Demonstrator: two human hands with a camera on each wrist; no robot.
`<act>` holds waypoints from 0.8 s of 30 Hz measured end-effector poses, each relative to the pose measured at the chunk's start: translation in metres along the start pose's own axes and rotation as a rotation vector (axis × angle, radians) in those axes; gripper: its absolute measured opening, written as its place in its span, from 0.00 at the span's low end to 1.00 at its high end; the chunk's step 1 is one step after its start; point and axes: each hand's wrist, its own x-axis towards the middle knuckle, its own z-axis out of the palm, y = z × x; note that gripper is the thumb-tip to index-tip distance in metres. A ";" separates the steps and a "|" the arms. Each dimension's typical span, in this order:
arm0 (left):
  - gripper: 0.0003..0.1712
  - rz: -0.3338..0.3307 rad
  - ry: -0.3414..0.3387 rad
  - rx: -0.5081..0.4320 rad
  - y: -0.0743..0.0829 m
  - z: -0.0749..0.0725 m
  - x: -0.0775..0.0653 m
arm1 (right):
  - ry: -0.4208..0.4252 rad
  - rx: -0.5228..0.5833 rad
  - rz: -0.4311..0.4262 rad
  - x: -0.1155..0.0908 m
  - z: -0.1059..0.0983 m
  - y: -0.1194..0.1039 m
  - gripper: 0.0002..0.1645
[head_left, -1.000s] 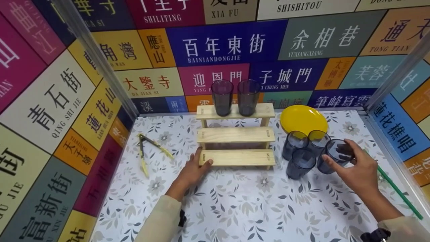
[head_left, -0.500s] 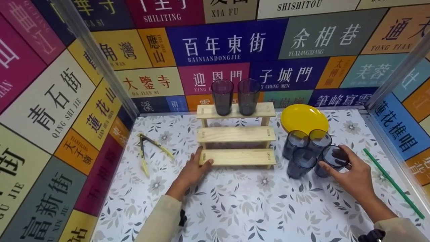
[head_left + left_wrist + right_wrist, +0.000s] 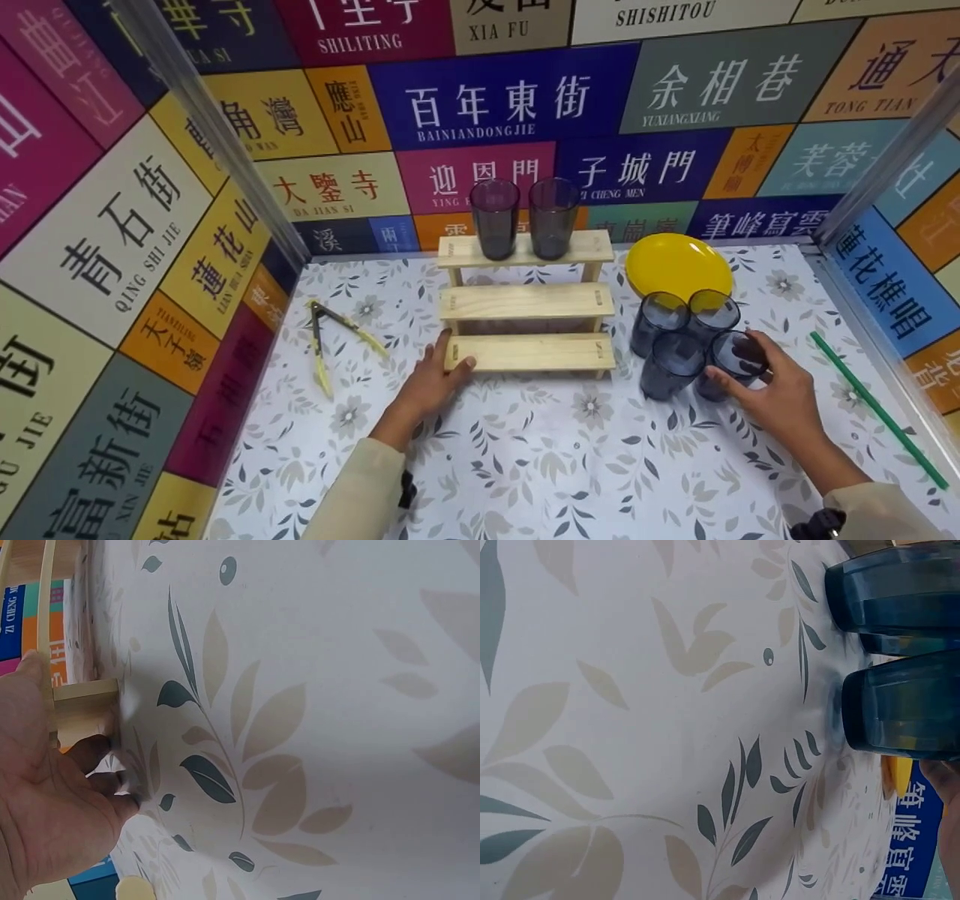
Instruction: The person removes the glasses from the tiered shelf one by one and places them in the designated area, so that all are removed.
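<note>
My left hand (image 3: 430, 382) holds the left end of the lowest step of a three-step wooden stand (image 3: 529, 352), thumb on top. In the left wrist view, its other fingers (image 3: 94, 755) curl below the plank. A dark, see-through tumbler (image 3: 733, 360) is in my right hand (image 3: 780, 394), gripped near the rim between thumb and fingers. That tumbler looks upright and at or very near the table, beside several similar ones (image 3: 673, 367). The right wrist view shows its lower part (image 3: 900, 709) close to another tumbler (image 3: 892, 592). Two purplish tumblers (image 3: 495, 221) stand on the top step.
Behind the tumbler group lies a yellow plate (image 3: 675, 262). A green stick (image 3: 877, 409) lies along the right side of the table. Some yellow-and-black tongs (image 3: 322, 337) lie spread at the left. Sign-printed walls (image 3: 495, 97) enclose the back and sides.
My right hand has moved the tumbler left and slightly toward the front, down beside the other tumblers. The left hand has stayed on the stand.
</note>
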 end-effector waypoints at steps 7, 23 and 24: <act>0.52 -0.004 0.002 0.002 0.001 -0.001 -0.001 | 0.010 0.043 -0.023 0.000 0.006 0.006 0.56; 0.52 -0.015 -0.007 0.002 -0.002 0.000 0.000 | 0.021 0.054 -0.057 0.002 0.010 0.010 0.59; 0.52 -0.013 -0.006 0.005 -0.002 0.000 0.001 | 0.021 0.054 -0.061 0.002 0.010 0.010 0.59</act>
